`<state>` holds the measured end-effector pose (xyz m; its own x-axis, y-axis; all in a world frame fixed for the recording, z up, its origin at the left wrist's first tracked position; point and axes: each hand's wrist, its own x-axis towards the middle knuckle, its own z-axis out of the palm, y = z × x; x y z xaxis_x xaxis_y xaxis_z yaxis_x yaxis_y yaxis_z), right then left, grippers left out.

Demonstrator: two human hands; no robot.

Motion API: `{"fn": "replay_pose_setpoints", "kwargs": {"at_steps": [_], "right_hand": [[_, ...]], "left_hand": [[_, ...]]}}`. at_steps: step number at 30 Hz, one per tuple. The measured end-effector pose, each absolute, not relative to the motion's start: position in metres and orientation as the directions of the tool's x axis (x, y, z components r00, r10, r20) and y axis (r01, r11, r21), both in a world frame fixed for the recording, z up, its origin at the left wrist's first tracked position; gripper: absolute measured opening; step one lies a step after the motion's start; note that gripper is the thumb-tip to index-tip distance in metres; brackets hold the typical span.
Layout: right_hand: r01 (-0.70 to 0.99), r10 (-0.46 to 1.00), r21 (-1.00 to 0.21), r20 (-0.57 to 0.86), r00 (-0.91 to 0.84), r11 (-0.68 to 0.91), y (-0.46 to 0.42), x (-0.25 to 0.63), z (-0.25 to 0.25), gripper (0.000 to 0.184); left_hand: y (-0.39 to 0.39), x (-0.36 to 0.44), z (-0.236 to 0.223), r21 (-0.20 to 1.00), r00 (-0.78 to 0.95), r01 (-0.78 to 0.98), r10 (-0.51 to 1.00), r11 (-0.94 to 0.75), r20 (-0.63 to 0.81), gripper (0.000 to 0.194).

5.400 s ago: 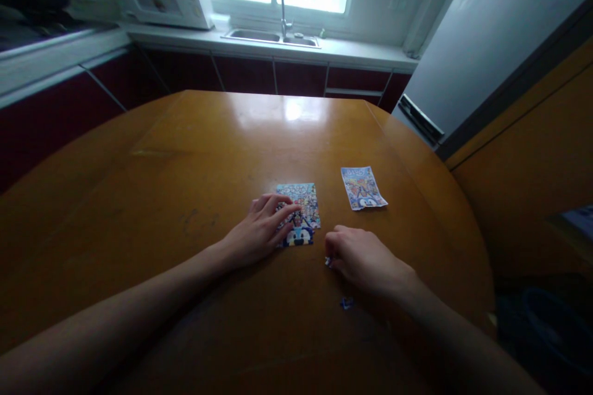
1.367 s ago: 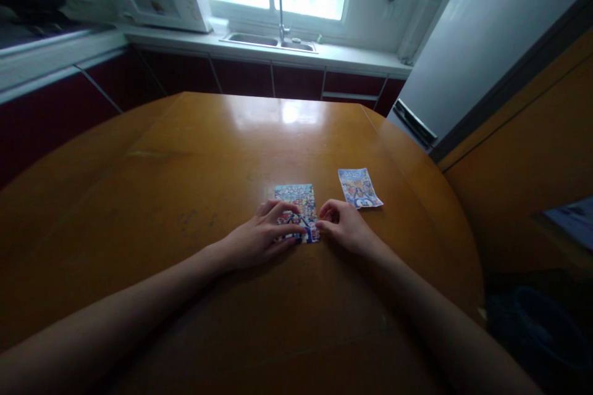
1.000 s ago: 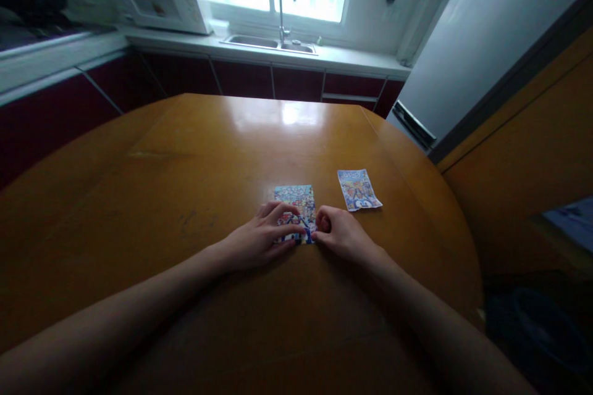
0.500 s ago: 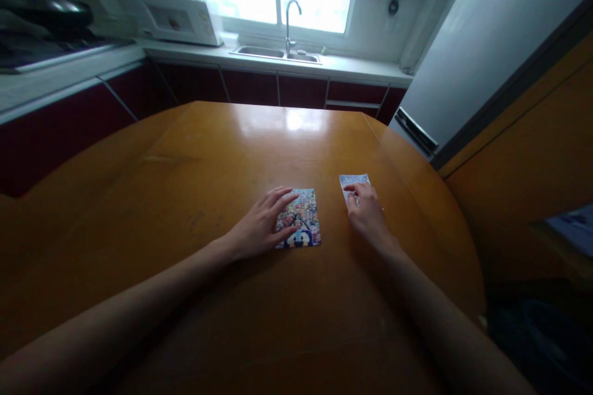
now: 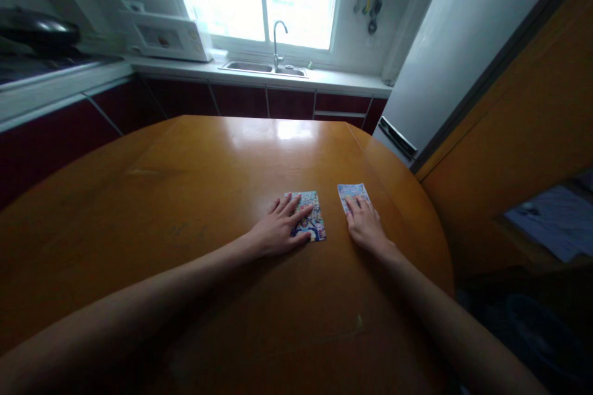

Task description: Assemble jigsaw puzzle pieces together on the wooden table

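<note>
A colourful printed card (image 5: 316, 215), crowded with small figures, lies flat on the wooden table (image 5: 222, 166). Across its left part rests my left hand (image 5: 282, 227), fingers spread and flat, hiding that side of the picture. To the right is a smaller, bluish printed card (image 5: 351, 190), also flat. My right hand (image 5: 367, 225) lies over its lower part with the fingers stretched out, close together, touching its surface. Neither hand grips anything. A gap of bare wood separates the two cards.
Beyond the table's far edge runs a counter with a sink (image 5: 250, 66), a tap (image 5: 277, 43) and a white microwave (image 5: 164, 37). A dark pan (image 5: 39, 28) sits on the stove at left. The fridge (image 5: 445, 49) stands at right.
My left hand has moved right and flattened onto the larger card. My right hand's curled fingers have straightened out over the smaller card. The view has shifted slightly right and upward.
</note>
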<state>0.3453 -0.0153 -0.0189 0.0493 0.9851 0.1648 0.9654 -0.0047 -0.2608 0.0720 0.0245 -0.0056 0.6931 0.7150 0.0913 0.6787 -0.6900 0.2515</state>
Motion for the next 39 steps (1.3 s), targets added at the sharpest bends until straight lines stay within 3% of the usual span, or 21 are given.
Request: {"fn": "replay_pose_setpoints", "kwargs": {"at_steps": [7, 16, 21, 25, 30, 39], "right_hand": [[0.961, 0.974, -0.251, 0.16, 0.158, -0.115, -0.019, 0.422, -0.013, 0.044], [0.919, 0.959, -0.382, 0.21, 0.192, -0.1, -0.007, 0.465, -0.017, 0.045], [0.896, 0.924, -0.436, 0.3, 0.237, -0.088, 0.002, 0.439, -0.002, 0.042], [0.83, 0.89, -0.529, 0.445, 0.094, 0.176, 0.002, 0.363, 0.009, 0.044], [0.773, 0.928, -0.538, 0.331, -0.173, 0.336, -0.01, 0.257, 0.008, 0.048], [0.884, 0.947, -0.339, 0.141, -0.29, 0.321, -0.017, 0.219, -0.007, 0.052]], "left_hand": [[0.038, 0.178, -0.011, 0.294, 0.707, 0.647, 0.698, -0.704, 0.116, 0.075], [0.05, 0.235, -0.009, 0.298, 0.684, 0.666, 0.719, -0.684, 0.125, 0.079], [0.052, 0.206, 0.0, 0.303, 0.632, 0.677, 0.741, -0.671, 0.227, 0.07], [0.053, 0.15, 0.004, 0.237, 0.553, 0.768, 0.802, -0.595, 0.226, 0.067], [0.041, 0.069, 0.004, 0.147, 0.421, 0.887, 0.897, -0.438, 0.137, 0.067], [0.01, 0.021, -0.005, 0.182, 0.356, 0.913, 0.931, -0.365, 0.081, 0.066]]}}
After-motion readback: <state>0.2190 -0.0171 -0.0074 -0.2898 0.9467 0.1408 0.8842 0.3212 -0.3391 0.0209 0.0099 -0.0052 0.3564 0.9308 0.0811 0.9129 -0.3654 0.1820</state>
